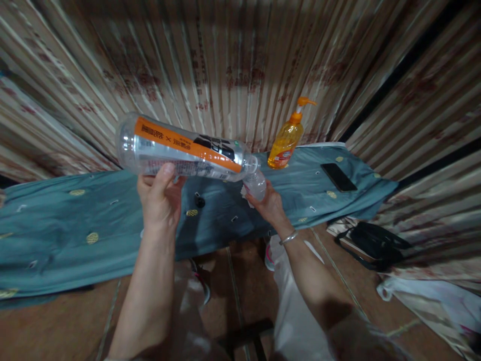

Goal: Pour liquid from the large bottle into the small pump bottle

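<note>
My left hand (161, 198) is closed around the lower side of a large clear plastic bottle (184, 150) with an orange and silver label. The bottle lies nearly level, its neck tipped slightly down to the right. Its mouth meets a small clear plastic bottle or cup (256, 184), whose exact kind I cannot make out. My right hand (268, 203) grips that small clear container from the right, and something whitish shows beside the fingers. Below the large bottle, a small black cap (200, 201) rests on the teal cloth (112, 215).
An orange pump bottle (285, 143) stands at the cloth's back, with a black phone (338, 177) lying to its right. Patterned curtains (225, 65) hang close behind. On the tiled floor at right are a black bag (376, 243) and a white plastic bag (432, 301).
</note>
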`<action>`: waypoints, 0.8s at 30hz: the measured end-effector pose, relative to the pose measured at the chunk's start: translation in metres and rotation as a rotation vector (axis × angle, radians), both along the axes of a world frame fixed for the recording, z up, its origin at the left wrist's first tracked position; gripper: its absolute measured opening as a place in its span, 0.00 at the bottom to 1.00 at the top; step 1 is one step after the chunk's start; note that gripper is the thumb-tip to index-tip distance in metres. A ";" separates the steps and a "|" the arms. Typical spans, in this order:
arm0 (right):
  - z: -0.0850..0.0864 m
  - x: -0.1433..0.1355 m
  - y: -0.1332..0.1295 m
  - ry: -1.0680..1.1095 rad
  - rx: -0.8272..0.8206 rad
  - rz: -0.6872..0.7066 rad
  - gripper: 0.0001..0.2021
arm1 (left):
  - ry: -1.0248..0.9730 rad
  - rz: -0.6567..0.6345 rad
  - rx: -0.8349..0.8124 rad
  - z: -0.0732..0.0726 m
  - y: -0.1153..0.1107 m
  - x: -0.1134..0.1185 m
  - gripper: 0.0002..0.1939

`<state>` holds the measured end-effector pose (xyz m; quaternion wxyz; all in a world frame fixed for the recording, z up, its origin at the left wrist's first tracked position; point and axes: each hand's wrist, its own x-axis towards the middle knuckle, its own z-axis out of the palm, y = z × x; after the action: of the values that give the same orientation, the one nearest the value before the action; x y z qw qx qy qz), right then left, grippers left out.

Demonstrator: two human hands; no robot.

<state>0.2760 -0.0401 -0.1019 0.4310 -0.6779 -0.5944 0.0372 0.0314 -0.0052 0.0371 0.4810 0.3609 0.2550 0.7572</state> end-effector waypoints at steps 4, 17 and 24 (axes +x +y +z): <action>-0.001 0.000 0.000 -0.005 0.006 -0.002 0.36 | 0.016 -0.008 0.021 -0.001 0.001 -0.001 0.27; 0.000 0.000 0.000 0.027 0.001 -0.003 0.36 | 0.047 -0.024 0.055 -0.004 0.003 -0.005 0.25; -0.002 0.000 0.000 0.016 0.006 0.005 0.36 | 0.045 -0.015 0.071 -0.004 0.004 -0.004 0.25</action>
<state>0.2762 -0.0401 -0.1037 0.4376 -0.6748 -0.5928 0.0421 0.0271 -0.0009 0.0327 0.4678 0.3966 0.2358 0.7538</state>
